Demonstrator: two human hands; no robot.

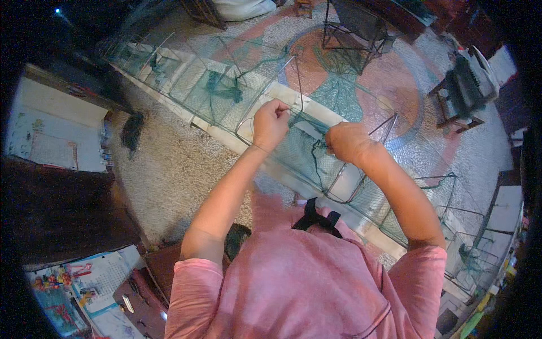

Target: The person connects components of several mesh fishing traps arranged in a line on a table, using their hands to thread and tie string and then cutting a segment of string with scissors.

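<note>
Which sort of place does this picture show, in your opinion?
Probably an indoor room, perhaps in a home: a speckled floor with a circular pattern, a cluttered table at lower left, and a long green net spread across the floor.

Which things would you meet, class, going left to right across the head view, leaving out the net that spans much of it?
White surface → dark bundle → left hand → right hand → dark seat towards the right edge.

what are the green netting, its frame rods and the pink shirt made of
Green netting: probably nylon or similar plastic, given its fine see-through mesh. Frame rods: likely metal, thin and stiff-looking with slight shine. Pink shirt: matte woven or knitted fabric, softly creased; fibre unclear.
</note>
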